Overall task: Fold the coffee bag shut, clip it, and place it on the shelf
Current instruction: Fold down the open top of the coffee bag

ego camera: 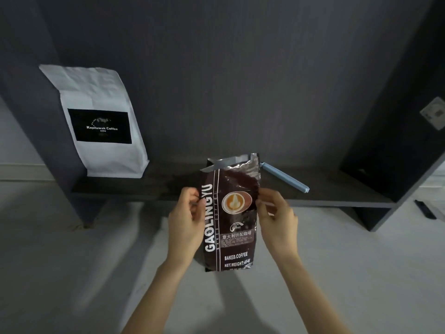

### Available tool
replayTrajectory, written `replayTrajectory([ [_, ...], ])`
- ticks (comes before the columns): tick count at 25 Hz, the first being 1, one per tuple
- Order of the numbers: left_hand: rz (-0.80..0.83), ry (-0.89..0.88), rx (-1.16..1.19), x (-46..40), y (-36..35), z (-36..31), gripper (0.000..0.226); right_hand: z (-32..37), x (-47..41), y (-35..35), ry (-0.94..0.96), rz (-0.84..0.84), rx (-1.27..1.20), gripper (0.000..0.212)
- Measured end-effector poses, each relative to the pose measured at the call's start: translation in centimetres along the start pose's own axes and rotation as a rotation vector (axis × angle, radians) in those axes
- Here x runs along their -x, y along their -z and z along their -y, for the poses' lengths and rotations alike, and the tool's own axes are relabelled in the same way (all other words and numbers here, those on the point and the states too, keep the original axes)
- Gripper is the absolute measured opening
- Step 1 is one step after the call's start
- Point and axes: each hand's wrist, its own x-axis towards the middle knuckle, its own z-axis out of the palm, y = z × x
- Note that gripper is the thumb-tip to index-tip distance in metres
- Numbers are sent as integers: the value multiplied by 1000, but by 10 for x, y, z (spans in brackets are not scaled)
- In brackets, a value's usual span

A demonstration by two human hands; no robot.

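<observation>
A dark brown coffee bag (pixel 231 227) with white lettering stands upright in front of the shelf, its silver-lined top open and unfolded. My left hand (pixel 186 222) grips the bag's left edge and my right hand (pixel 275 215) grips its right edge, both at about mid-height. A light blue bag clip (pixel 285 177) lies on the dark shelf board (pixel 337 196) just behind the bag's top right corner, partly hidden by the bag.
A white coffee bag (pixel 101 121) with a black label stands at the left end of the shelf against the dark back wall. A dark side panel (pixel 397 141) closes the shelf on the right. Pale floor lies below.
</observation>
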Motion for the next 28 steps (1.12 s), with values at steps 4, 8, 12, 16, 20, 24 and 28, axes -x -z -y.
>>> replayTrajectory([
  [4,-42,5,43,13,17,-3,10,7,17,4,-6,-56,-42,9],
  [8,-38,59,81,26,30,-1,5,5,38,-2,-58,-48,-61,7],
  [12,-36,59,130,29,36,-2,8,5,44,-7,-73,-76,-93,5],
  [16,18,87,250,29,35,-3,14,9,39,-7,-137,-51,-179,11],
  [20,22,107,300,31,36,2,12,9,41,-3,-144,-58,-227,13],
  [24,20,109,353,33,37,1,28,2,40,1,-181,-35,-308,17],
  [28,55,67,351,35,39,-1,31,1,41,4,-131,40,-387,18],
])
